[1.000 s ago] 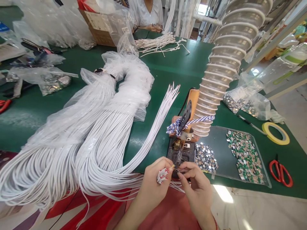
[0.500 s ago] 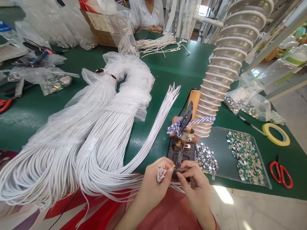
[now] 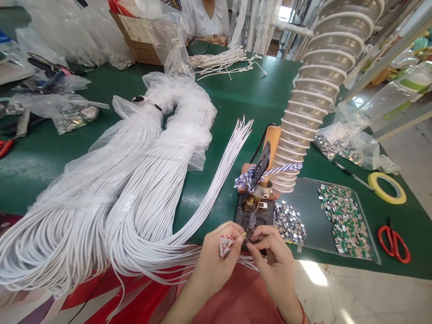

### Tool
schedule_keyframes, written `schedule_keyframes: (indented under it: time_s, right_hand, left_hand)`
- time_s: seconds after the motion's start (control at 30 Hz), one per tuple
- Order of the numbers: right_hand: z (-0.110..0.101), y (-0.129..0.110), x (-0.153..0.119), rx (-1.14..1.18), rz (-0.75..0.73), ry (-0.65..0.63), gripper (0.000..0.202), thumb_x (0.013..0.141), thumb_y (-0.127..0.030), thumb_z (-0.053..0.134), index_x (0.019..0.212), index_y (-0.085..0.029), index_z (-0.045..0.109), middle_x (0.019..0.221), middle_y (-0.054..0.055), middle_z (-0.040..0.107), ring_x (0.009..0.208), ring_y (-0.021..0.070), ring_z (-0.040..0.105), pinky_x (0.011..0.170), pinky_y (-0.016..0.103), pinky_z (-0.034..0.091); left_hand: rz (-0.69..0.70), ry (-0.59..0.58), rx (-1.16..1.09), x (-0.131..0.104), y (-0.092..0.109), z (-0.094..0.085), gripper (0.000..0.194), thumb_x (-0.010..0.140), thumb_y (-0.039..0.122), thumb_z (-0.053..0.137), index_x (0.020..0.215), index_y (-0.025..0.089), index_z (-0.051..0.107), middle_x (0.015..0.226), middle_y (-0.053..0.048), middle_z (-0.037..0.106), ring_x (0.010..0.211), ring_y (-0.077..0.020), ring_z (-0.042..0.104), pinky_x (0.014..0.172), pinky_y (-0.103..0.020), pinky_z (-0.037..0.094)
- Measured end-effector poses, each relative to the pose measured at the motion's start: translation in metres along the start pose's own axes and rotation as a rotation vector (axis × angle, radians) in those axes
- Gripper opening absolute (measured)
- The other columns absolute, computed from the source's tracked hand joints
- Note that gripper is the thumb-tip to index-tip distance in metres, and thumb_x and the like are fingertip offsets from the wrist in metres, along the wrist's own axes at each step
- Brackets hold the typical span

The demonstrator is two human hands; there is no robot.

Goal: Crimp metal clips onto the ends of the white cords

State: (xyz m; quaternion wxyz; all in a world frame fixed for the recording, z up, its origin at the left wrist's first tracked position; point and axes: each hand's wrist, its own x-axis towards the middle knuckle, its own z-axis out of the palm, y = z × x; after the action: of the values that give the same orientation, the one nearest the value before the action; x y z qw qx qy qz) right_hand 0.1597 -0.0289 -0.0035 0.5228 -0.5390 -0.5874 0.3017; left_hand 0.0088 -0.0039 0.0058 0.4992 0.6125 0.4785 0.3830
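My left hand [image 3: 216, 258] is closed around a bundle of white cables [image 3: 226, 246], whose red-and-white ends stick out of the fist. Its thumb and forefinger pinch close to a small yellowish tip. Opposite it, my right hand [image 3: 275, 258] has thumb and forefinger pressed together on something too small to make out. Both sets of fingertips meet at the front edge of a dark soldering fixture [image 3: 241, 216], which has a metal clamp and an orange-handled tool [image 3: 272, 139] tied on with blue-white cord. Long white cables [image 3: 148, 225] run beside my left hand.
A ribbed extraction hose [image 3: 310, 94] rises behind the fixture. On the right lies a tray [image 3: 312, 216] of small metal connectors and green boards, with red scissors [image 3: 393, 243] and yellow tape [image 3: 387, 188] beyond it. Another person [image 3: 205, 20] sits across the table.
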Motion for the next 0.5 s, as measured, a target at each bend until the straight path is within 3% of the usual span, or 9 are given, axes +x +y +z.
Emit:
schedule_keyframes:
  time_s: [0.5]
  right_hand:
    - [-0.0003, -0.0020, 0.0058, -0.025, -0.029, 0.012, 0.021, 0.083, -0.007, 0.068, 0.069, -0.021, 0.063, 0.085, 0.004, 0.067, 0.079, 0.0176, 0.067, 0.068, 0.027, 0.057]
  left_hand:
    - [-0.020, 0.017, -0.027, 0.0034, 0.0035, 0.0019, 0.023, 0.093, 0.017, 0.052, 0.070, 0.019, 0.058, 0.082, -0.002, 0.063, 0.074, -0.0161, 0.062, 0.070, -0.026, 0.049]
